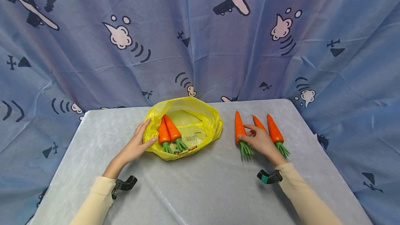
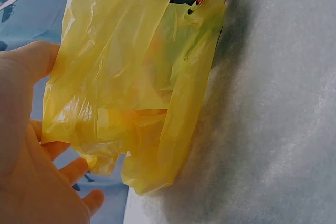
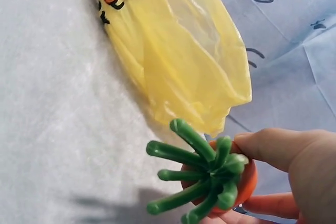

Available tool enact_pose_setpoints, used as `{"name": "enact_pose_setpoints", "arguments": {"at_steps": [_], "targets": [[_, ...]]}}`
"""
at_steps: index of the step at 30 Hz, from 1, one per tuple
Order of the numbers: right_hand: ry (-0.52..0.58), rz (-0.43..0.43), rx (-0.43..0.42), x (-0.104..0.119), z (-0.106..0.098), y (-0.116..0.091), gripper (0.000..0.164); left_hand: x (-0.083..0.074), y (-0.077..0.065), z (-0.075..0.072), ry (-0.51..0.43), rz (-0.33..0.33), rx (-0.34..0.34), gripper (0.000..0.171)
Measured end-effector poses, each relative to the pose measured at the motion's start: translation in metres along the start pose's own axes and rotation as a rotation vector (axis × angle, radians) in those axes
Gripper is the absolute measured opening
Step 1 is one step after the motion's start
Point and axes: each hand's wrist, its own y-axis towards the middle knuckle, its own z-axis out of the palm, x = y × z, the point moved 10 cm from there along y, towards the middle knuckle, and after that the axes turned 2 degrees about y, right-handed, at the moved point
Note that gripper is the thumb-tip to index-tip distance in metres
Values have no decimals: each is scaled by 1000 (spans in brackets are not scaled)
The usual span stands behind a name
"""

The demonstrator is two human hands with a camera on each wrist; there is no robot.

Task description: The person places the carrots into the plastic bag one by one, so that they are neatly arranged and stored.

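A yellow plastic bag [image 1: 215, 124] sits with its mouth open, and two orange carrots [image 1: 171, 128] with green stems lie inside. At its left rim, my left hand [image 1: 135, 145] touches the plastic, thumb and fingers spread apart and fairly straight. The bag's side [image 2: 131, 77] hides the tips of the thumb and index finger in the left wrist view. To the right of the bag, my right hand [image 1: 259, 141] grips a carrot [image 1: 239, 127] between thumb and fingers. Its green stem end [image 3: 210, 177] faces the right wrist camera.
Two more carrots lie right of the held one: one [image 1: 258, 122] partly hidden by my right hand, the other [image 1: 275, 131] beyond it. Everything rests on a light grey table [image 1: 193, 190]. A blue curtain [image 1: 168, 51] with printed airplanes hangs behind the table.
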Motion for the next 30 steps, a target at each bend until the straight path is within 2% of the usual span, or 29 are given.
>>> {"name": "enact_pose_setpoints", "arguments": {"at_steps": [18, 30], "targets": [[-77, -119, 12, 43, -9, -3, 71, -2, 0, 0, 9, -5, 5, 83], [-118, -196, 17, 74, -5, -9, 69, -4, -1, -1, 5, 4, 4, 83]]}}
